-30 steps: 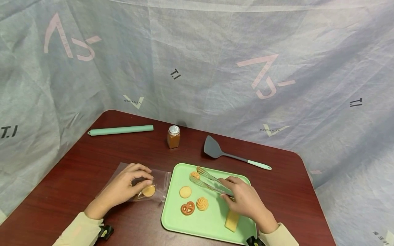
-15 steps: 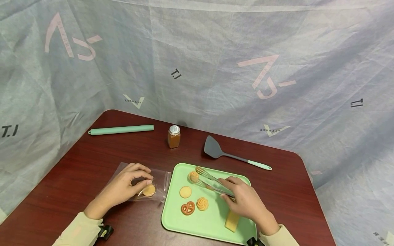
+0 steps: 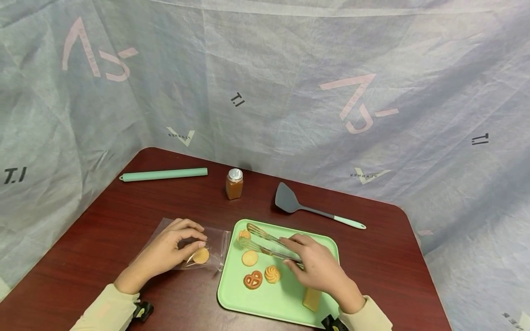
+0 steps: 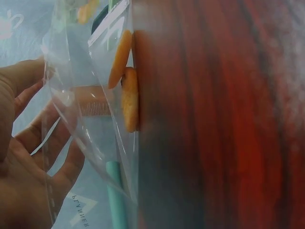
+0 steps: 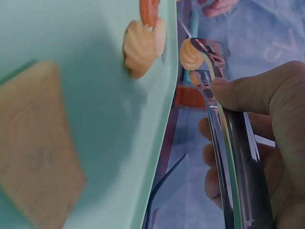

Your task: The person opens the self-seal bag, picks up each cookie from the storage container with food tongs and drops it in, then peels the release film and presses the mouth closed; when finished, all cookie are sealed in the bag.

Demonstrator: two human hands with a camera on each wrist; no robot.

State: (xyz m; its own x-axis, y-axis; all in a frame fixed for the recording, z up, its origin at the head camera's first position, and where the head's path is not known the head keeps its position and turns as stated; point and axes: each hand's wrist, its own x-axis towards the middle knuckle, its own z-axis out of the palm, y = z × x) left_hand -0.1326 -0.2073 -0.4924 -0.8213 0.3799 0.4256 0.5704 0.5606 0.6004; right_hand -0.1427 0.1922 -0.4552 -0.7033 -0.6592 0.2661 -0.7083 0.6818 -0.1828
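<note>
My left hand [image 3: 169, 246] pinches a clear plastic zip bag [image 3: 216, 241], its upper layer raised off the table. Two biscuits [image 4: 129, 102] lie inside it in the left wrist view; from the head view one round biscuit [image 3: 201, 256] shows. My right hand [image 3: 314, 265] grips metal tongs [image 5: 238, 167], whose tips hold a swirled cookie [image 5: 190, 55] over the upper left part of the green tray [image 3: 290, 311]. On that tray lie a round plain biscuit [image 3: 250, 258], a pretzel [image 3: 253, 279], another swirled cookie [image 3: 272, 274] and a rectangular wafer [image 3: 312, 299], partly hidden by the right hand.
Along the back of the dark red table [image 3: 186, 308] are a mint-green stick [image 3: 164, 174], a spice jar [image 3: 234, 185] with a silver lid and a grey spatula [image 3: 286, 198]. A grey cloth [image 3: 265, 82] hangs behind the table.
The right hand has carried the tongs and swirled cookie leftward, toward the tray's left edge and the bag. The tongs' tips have closed around that cookie. The left hand stays nearly still.
</note>
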